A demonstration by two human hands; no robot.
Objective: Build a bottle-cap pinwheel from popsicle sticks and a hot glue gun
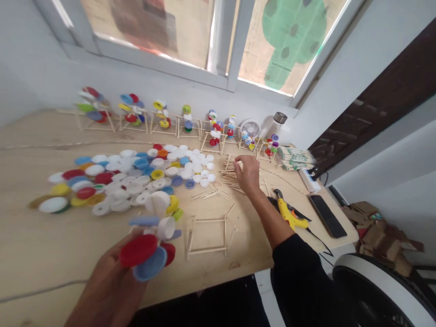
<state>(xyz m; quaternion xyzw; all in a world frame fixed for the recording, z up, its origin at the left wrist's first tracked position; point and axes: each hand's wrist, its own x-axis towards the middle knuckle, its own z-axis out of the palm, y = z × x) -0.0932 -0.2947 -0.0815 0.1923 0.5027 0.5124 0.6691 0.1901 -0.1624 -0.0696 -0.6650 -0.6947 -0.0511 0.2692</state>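
Observation:
My left hand [114, 272] is closed around a wheel of bottle caps [151, 247] at the lower left, with red, blue, white and yellow-green caps set around its middle. Over a pile of wooden sticks [231, 179], my right hand [248, 175] reaches down with its fingers bent together; what they hold, if anything, is hidden. A frame of wooden sticks [207, 251] lies on the table between my hands. Some loose sticks [209, 193] are scattered just beyond the frame.
Many bottle caps [126, 186] spread across the left and middle. Cap wheels on stick stands [163, 120] line the wall, near a small fan [250, 128] and a flask [279, 120]. A yellow glue gun [289, 213], phone [327, 215] and power strip [309, 180] lie right.

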